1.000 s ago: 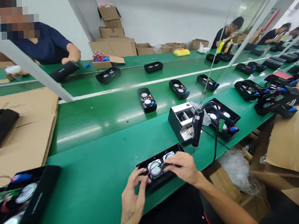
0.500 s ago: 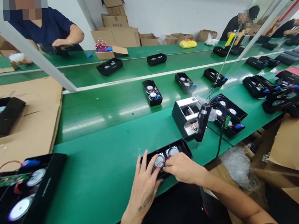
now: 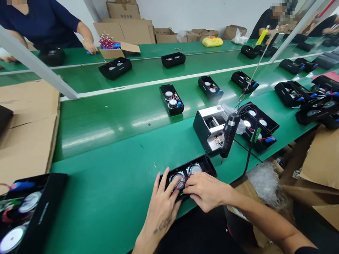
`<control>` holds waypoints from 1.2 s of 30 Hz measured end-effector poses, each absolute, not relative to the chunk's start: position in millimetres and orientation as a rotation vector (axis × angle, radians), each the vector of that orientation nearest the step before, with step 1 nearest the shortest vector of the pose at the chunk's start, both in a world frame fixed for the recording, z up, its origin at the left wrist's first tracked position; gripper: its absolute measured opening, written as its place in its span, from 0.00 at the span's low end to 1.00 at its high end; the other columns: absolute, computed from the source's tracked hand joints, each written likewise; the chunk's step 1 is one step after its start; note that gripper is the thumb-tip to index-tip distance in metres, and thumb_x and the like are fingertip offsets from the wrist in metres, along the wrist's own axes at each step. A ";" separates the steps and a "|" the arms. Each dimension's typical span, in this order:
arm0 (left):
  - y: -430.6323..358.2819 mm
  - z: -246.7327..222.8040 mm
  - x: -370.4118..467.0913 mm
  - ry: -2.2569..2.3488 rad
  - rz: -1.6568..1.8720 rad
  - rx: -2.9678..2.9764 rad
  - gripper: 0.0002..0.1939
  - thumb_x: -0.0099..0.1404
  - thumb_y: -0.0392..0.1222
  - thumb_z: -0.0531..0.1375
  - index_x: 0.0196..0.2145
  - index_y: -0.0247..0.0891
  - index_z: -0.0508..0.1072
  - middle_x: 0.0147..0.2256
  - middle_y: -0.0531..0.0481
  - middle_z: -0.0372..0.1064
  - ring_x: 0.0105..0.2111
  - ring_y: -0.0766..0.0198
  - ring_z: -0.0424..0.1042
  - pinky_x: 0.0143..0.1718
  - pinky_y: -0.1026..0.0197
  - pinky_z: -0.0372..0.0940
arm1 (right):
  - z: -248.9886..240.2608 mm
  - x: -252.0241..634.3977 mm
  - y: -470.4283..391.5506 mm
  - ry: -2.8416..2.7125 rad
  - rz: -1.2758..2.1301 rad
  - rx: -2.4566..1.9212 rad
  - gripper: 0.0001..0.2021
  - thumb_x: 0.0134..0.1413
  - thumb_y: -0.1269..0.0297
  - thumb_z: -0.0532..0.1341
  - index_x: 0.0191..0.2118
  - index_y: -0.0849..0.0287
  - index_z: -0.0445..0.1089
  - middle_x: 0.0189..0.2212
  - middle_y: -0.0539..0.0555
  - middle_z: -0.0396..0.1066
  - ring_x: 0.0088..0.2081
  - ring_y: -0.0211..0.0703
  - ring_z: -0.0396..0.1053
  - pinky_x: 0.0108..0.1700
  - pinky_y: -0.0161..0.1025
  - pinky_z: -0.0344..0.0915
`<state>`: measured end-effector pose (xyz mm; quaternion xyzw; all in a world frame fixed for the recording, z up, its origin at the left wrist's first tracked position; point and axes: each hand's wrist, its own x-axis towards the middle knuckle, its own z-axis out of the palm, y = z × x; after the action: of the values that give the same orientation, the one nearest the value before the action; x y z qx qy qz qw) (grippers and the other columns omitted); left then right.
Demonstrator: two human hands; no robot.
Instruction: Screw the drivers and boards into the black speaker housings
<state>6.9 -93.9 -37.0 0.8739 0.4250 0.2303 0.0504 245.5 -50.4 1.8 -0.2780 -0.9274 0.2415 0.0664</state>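
A black speaker housing with two round silver speakers and thin red wires lies open on the green bench, just in front of me. Over its left end rests my left hand, fingers spread, the fingertips inside the housing by the left speaker. From the right, my right hand reaches in with its fingers pinched together at the red wires between the speakers. What exactly those fingertips hold is too small to make out. A black electric screwdriver hangs on a cord above the housing's right end.
Behind the housing stands a silver-and-black device. Open housings lie along the green belt. A large housing is at the near left, cardboard behind it. Across the belt, a person's hand is beside a carton.
My right hand's fingers have shifted slightly and opened a little at the wires. The person across has moved a hand towards the carton. The view has shifted slightly.
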 end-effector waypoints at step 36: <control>10.1 -7.8 -9.3 1.019 0.314 2.152 0.16 0.60 0.56 0.74 0.24 0.43 0.80 0.49 0.52 0.78 0.47 0.58 0.78 0.50 0.56 0.70 | 28.9 211.5 1.4 -2.917 0.555 -1.116 0.22 0.58 0.60 0.69 0.59 0.52 0.80 0.39 0.58 0.85 0.40 0.55 0.81 0.38 0.42 0.63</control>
<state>-9.3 10.1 -7.8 0.8353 0.3955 0.1221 0.3618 211.5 1.4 28.9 -0.3519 -0.9194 0.1749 -0.0152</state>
